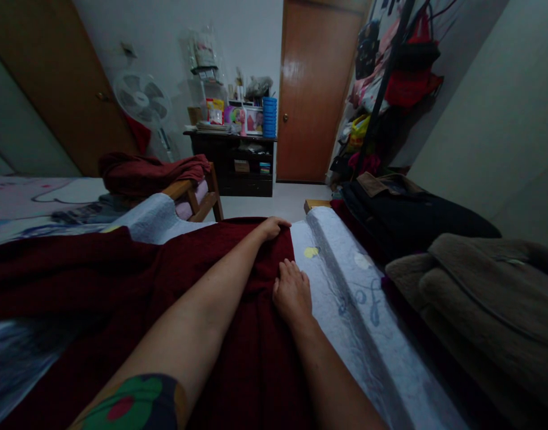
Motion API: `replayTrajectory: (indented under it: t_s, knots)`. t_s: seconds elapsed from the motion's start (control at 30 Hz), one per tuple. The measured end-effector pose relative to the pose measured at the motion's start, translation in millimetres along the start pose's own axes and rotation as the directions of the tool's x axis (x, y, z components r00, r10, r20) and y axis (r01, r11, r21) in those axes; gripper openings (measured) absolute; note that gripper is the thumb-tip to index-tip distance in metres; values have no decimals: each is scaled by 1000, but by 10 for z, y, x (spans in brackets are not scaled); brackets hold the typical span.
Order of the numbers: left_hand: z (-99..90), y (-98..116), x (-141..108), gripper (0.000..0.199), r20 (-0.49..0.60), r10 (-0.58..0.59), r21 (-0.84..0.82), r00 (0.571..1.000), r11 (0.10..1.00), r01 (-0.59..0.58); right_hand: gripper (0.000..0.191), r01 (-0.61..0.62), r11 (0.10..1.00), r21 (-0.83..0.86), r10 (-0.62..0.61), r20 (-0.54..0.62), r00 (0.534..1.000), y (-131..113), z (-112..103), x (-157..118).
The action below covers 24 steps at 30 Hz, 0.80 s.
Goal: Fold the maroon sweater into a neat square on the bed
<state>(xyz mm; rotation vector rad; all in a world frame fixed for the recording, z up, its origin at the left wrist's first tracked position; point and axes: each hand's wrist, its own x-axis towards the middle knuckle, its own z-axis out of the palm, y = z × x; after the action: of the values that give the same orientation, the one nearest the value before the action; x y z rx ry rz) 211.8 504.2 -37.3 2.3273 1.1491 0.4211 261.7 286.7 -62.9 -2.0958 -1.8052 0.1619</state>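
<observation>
A dark red garment (pixel 179 263) lies spread over the bed, one part stretching out to the left. My left hand (pixel 272 228) is at the garment's far right corner, its fingers closed on the cloth edge. Nearer to me, my right hand (pixel 293 292) rests on the right edge of the garment, fingers spread and lying flat over the cloth. Beside that edge, the light patterned bed cover (pixel 328 286) with a grey stripe shows.
Folded dark clothes (pixel 403 209) and a brown fleecy garment (pixel 493 292) are piled on the right. A reddish cloth (pixel 153 173) hangs over a wooden bed end (pixel 206 203) at the left. Beyond stand a fan (pixel 142 98), a dark cabinet (pixel 229 179) and a door (pixel 316 89).
</observation>
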Motion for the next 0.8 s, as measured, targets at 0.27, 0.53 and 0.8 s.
replayTrajectory:
  t_s: [0.27, 0.53, 0.8]
  knots:
    - [138, 114, -234, 48, -245, 47, 282, 968, 959, 24, 51, 8, 1000, -2, -8, 16, 1000, -13, -35, -11]
    - [144, 245, -397, 28, -51, 211, 481, 976, 862, -161, 50, 15, 1000, -6, -15, -12, 1000, -26, -55, -26]
    - [365, 74, -392, 44, 47, 175, 447, 983, 877, -178, 51, 8, 1000, -8, -8, 1, 1000, -11, -27, -10]
